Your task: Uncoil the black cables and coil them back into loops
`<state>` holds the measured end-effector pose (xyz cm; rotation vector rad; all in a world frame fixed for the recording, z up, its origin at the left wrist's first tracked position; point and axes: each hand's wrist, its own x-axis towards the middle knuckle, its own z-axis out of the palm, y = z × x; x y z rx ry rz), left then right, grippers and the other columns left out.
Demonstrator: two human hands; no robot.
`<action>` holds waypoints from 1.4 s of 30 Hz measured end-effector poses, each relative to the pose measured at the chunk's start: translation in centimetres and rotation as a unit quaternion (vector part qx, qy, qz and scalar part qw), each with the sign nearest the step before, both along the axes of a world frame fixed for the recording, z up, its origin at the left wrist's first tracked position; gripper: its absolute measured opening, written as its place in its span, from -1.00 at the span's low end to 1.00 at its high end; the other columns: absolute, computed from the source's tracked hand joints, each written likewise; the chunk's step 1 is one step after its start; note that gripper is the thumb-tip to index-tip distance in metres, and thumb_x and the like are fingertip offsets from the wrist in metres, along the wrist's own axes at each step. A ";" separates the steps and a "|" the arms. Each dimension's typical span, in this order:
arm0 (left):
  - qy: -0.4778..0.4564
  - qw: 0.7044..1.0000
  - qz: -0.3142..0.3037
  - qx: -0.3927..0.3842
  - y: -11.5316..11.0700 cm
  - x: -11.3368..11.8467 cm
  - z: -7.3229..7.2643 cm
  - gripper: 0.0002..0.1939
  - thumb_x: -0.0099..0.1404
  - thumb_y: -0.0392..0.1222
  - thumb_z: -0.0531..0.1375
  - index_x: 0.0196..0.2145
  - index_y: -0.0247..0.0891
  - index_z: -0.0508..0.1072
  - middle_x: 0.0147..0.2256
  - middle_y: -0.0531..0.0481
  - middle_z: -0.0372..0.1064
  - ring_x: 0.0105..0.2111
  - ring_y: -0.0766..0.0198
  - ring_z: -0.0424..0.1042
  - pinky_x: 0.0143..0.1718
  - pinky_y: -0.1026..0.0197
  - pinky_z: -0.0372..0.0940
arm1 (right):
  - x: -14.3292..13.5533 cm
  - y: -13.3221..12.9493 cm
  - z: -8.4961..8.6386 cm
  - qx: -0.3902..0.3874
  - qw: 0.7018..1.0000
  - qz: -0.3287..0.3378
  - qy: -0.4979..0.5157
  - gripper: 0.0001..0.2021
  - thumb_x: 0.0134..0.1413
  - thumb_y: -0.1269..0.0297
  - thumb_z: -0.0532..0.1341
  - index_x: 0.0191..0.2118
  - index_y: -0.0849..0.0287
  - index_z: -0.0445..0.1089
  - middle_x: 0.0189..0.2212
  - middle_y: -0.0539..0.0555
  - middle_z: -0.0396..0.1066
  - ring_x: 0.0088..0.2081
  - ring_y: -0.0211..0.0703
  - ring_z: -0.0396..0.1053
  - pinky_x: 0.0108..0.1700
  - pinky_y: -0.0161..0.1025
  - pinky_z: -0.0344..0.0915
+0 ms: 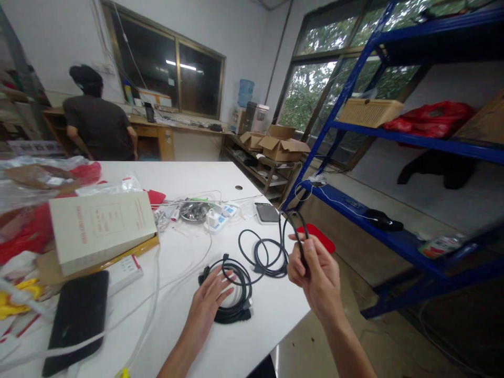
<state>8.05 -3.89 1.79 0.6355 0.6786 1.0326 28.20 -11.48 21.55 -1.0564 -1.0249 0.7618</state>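
Note:
My right hand (315,273) is closed round a length of black cable (282,226), raised above the table's right edge. From it the cable drops to loose loops on the white tabletop, beside a tighter coil of black cable (232,315) with connectors at its ends. Over that tighter coil lies my left hand (212,294), fingers spread and touching it, not gripped round it. Whether the two coils are one cable I cannot tell.
On the left are a beige box (104,228), a black phone-like slab (79,320) and plastic bags. A power strip (220,216) and metal dish (196,211) lie behind the coils. Blue shelving (342,210) stands right. A person (98,121) sits at a far desk.

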 end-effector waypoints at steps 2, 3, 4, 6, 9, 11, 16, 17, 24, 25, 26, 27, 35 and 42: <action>-0.004 1.000 0.012 -0.021 0.2 -0.4 0.3 -0.28 0.18 0.12 0.52 0.20 -0.27 0.56 0.14 -0.37 0.55 0.16 -0.23 0.55 0.20 -0.22 0.43 | 0.2 -0.4 -2.0 -0.043 0.997 0.022 -0.054 -0.58 0.46 -0.12 0.18 0.04 0.16 0.43 -0.51 -0.08 0.34 -0.60 -0.35 0.22 -0.58 -0.39 0.17; -0.005 0.999 0.018 -0.030 0.3 -0.6 0.4 -0.29 0.17 0.08 0.52 0.20 -0.28 0.56 0.11 -0.36 0.57 0.14 -0.19 0.57 0.19 -0.18 0.45 | 0.4 -0.6 -3.0 -0.062 0.994 0.032 -0.085 -0.57 0.46 -0.13 0.17 0.02 0.18 0.44 -0.44 0.00 0.44 -0.55 -0.30 0.33 -0.54 -0.35 0.27; -0.004 0.999 0.024 -0.038 0.4 -0.8 0.4 -0.29 0.17 0.05 0.53 0.19 -0.30 0.56 0.08 -0.34 0.59 0.11 -0.15 0.59 0.16 -0.14 0.47 | 0.7 -0.9 -3.9 -0.079 0.989 0.038 -0.116 -0.56 0.47 -0.13 0.15 0.02 0.18 0.46 -0.36 0.08 0.52 -0.47 -0.23 0.44 -0.47 -0.31 0.37; -0.002 0.998 0.032 -0.050 0.5 -1.0 0.4 -0.28 0.16 0.00 0.55 0.21 -0.33 0.55 0.01 -0.31 0.61 0.01 -0.06 0.63 0.09 -0.06 0.51 | 1.7 -1.5 -5.6 -0.103 0.979 0.028 -0.171 -0.54 0.48 -0.14 0.12 0.00 0.19 0.50 -0.22 0.18 0.59 -0.29 -0.12 0.55 -0.29 -0.21 0.50; -0.008 0.998 0.028 -0.052 0.6 -1.1 0.5 -0.24 0.15 -0.07 0.56 0.25 -0.34 0.52 -0.06 -0.26 0.62 -0.14 0.06 0.64 -0.03 0.02 0.54 | 3.8 -2.3 -7.2 -0.117 0.971 -0.037 -0.207 -0.53 0.48 -0.14 0.12 -0.01 0.19 0.53 -0.15 0.23 0.62 -0.17 -0.04 0.60 -0.19 -0.16 0.55; -0.015 0.999 0.019 -0.045 0.5 -1.1 0.7 -0.25 0.16 -0.09 0.55 0.25 -0.33 0.52 -0.10 -0.22 0.61 -0.19 0.11 0.62 -0.08 0.04 0.54 | 5.5 -3.0 -7.5 -0.113 0.973 -0.082 -0.185 -0.51 0.45 -0.17 0.14 0.00 0.20 0.50 -0.20 0.23 0.62 -0.26 -0.03 0.61 -0.34 -0.19 0.53; -0.025 0.999 0.000 -0.032 0.3 -1.3 1.3 -0.33 0.19 -0.12 0.52 0.24 -0.24 0.56 -0.15 -0.12 0.56 -0.23 0.18 0.56 -0.12 0.08 0.51 | 9.4 -5.1 -6.6 -0.066 0.967 -0.229 -0.095 -0.47 0.35 -0.25 0.23 -0.03 0.22 0.44 -0.43 0.07 0.51 -0.61 -0.23 0.41 -0.67 -0.38 0.15; -0.027 0.999 -0.003 -0.030 0.3 -1.4 1.4 -0.34 0.19 -0.13 0.52 0.23 -0.22 0.56 -0.16 -0.11 0.56 -0.24 0.19 0.55 -0.13 0.09 0.51 | 10.1 -5.6 -6.3 -0.057 0.960 -0.263 -0.081 -0.47 0.34 -0.25 0.25 -0.04 0.21 0.44 -0.46 0.03 0.48 -0.63 -0.26 0.37 -0.67 -0.40 0.11; -0.031 0.999 -0.015 -0.021 0.4 -1.7 1.7 -0.37 0.18 -0.16 0.52 0.21 -0.18 0.59 -0.20 -0.09 0.52 -0.28 0.22 0.50 -0.22 0.16 0.48 | 13.3 -8.9 -4.7 0.029 0.915 -0.403 -0.004 -0.49 0.23 -0.21 0.37 -0.11 0.22 0.47 -0.57 -0.12 0.30 -0.63 -0.40 0.20 -0.63 -0.45 0.09; -0.032 0.999 -0.016 -0.024 0.4 -1.7 1.8 -0.36 0.17 -0.16 0.52 0.20 -0.18 0.59 -0.20 -0.09 0.51 -0.29 0.22 0.49 -0.22 0.17 0.48 | 13.6 -9.3 -4.6 0.038 0.911 -0.410 -0.001 -0.50 0.23 -0.20 0.37 -0.11 0.22 0.48 -0.57 -0.13 0.28 -0.63 -0.40 0.18 -0.63 -0.45 0.07; -0.034 0.999 -0.016 -0.027 0.4 -1.7 1.8 -0.36 0.16 -0.16 0.52 0.20 -0.18 0.59 -0.20 -0.08 0.51 -0.29 0.23 0.49 -0.22 0.18 0.48 | 13.7 -9.6 -4.5 0.045 0.909 -0.414 0.002 -0.50 0.23 -0.20 0.37 -0.11 0.22 0.48 -0.57 -0.13 0.27 -0.63 -0.41 0.17 -0.63 -0.45 0.07; -0.036 0.999 -0.016 -0.032 0.4 -1.7 1.9 -0.35 0.15 -0.16 0.53 0.20 -0.17 0.60 -0.20 -0.08 0.51 -0.28 0.23 0.49 -0.22 0.19 0.48 | 13.9 -9.8 -4.5 0.051 0.908 -0.416 0.004 -0.51 0.24 -0.19 0.37 -0.11 0.21 0.48 -0.57 -0.14 0.27 -0.63 -0.41 0.16 -0.63 -0.45 0.07; -0.036 0.998 -0.004 -0.051 0.5 -1.7 2.3 -0.36 0.11 -0.14 0.55 0.16 -0.20 0.62 -0.21 -0.07 0.52 -0.30 0.27 0.48 -0.24 0.23 0.49 | 13.4 -10.3 -4.8 0.064 0.909 -0.411 -0.007 -0.53 0.29 -0.18 0.34 -0.08 0.19 0.47 -0.55 -0.15 0.24 -0.62 -0.40 0.12 -0.61 -0.42 0.07; -0.034 0.998 0.004 -0.054 0.6 -1.5 1.9 -0.33 0.10 -0.16 0.57 0.17 -0.22 0.60 -0.20 -0.05 0.51 -0.29 0.30 0.49 -0.23 0.27 0.48 | 12.4 -9.7 -4.4 0.078 0.912 -0.402 -0.009 -0.55 0.32 -0.15 0.33 -0.04 0.20 0.47 -0.54 -0.13 0.25 -0.61 -0.39 0.14 -0.60 -0.40 0.09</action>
